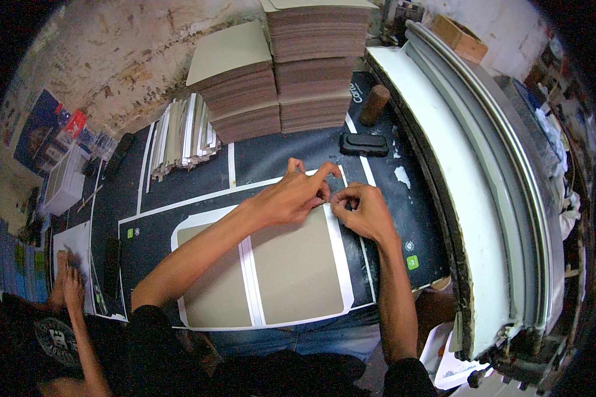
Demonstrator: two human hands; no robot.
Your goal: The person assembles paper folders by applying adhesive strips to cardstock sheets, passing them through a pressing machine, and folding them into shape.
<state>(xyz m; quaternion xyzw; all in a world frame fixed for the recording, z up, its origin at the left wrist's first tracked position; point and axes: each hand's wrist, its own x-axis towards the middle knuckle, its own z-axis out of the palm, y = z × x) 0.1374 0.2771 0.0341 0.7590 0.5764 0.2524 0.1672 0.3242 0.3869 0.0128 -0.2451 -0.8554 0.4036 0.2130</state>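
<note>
A white paper sheet (249, 281) lies in front of me, with two grey cardboard panels (298, 264) on it and a narrow white strip between them. At the sheet's far right corner, my left hand (298, 195) has its fingers bent and pinched at the paper's edge. Close beside it, my right hand (365, 210) pinches the same corner between thumb and forefinger. The fingertips nearly meet, and they partly hide the corner. Both forearms reach over the work, the left one crossing the left panel.
Tall stacks of cardboard (321, 73) stand at the back, beside a heap of board strips (182, 135). A black block (364, 145) and a brown cylinder (375, 104) rest at the far right. A machine with long rollers (490, 165) borders the table. At left, a co-worker's hands (69, 281) work.
</note>
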